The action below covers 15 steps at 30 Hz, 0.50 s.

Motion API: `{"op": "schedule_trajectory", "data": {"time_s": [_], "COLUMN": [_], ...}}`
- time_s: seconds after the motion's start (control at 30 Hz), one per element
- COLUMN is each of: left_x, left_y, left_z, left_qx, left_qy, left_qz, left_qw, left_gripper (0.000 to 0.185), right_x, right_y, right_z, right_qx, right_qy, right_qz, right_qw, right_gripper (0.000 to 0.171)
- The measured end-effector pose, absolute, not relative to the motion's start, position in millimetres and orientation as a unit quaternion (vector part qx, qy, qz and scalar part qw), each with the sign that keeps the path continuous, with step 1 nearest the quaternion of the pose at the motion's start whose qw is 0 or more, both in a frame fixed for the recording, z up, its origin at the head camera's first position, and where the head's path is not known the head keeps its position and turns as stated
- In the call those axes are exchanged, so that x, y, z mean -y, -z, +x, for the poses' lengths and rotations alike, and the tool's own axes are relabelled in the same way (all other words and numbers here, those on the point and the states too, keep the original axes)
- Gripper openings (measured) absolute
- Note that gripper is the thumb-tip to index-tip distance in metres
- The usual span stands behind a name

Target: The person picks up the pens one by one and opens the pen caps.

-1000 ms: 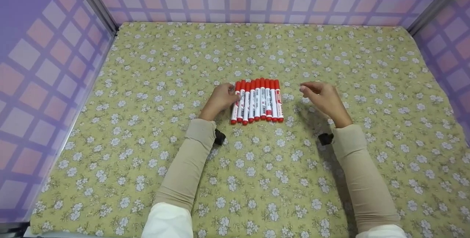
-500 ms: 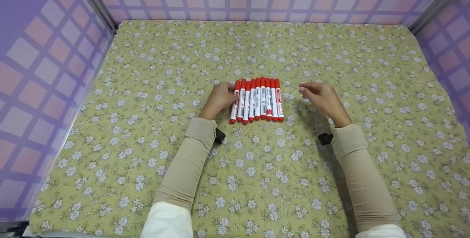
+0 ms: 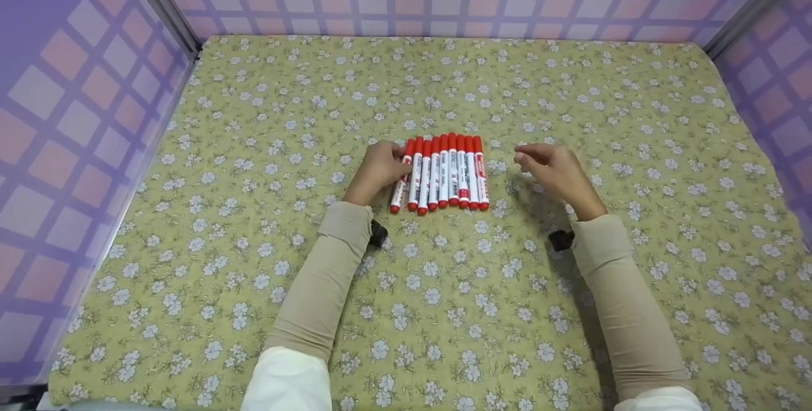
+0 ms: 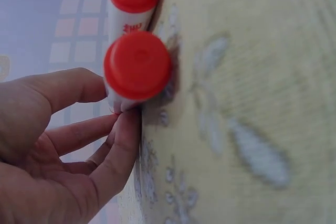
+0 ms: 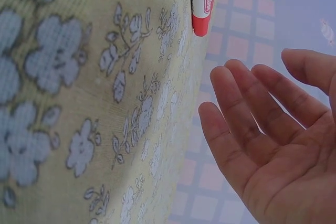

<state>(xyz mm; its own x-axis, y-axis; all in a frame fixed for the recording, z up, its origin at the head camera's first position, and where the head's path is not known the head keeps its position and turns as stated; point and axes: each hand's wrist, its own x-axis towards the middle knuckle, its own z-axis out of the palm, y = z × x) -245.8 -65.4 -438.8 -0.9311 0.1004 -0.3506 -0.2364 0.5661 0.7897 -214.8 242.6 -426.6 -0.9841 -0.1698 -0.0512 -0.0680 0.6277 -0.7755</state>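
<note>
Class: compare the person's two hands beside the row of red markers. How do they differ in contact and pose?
The left hand touches the leftmost marker; the right hand touches nothing, apart from the row of markers. Left fingers curl at that marker; right fingers lie relaxed, open. Both wear beige sleeves.

The markers (image 3: 441, 173) are showing red caps and red ends on white barrels printed with red lettering. The cloth over the worktop (image 3: 444, 309) is wearing an olive-yellow ground scattered with small white flowers and grey-green sprigs. The walls (image 3: 76, 100) are carrying a purple lattice over pink and pale squares. The sleeves (image 3: 323, 284) are showing beige, with white above.
</note>
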Motion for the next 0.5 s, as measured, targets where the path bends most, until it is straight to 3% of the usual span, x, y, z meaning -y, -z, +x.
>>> {"op": "schedule_trajectory", "data": {"time_s": [0.5], "left_x": [73.8], "left_y": [432.1], "left_z": [-246.3], "left_qx": [-0.866], "left_qy": [-0.459], "left_qz": [-0.038], "left_qw": [0.194], "left_gripper": [0.036], "right_x": [-239.9], "right_y": [424.0], "right_z": [-214.4], "right_qx": [-0.9], "right_qy": [0.427], "right_qz": [-0.065], "right_qw": [0.068], "right_gripper": [0.045]}}
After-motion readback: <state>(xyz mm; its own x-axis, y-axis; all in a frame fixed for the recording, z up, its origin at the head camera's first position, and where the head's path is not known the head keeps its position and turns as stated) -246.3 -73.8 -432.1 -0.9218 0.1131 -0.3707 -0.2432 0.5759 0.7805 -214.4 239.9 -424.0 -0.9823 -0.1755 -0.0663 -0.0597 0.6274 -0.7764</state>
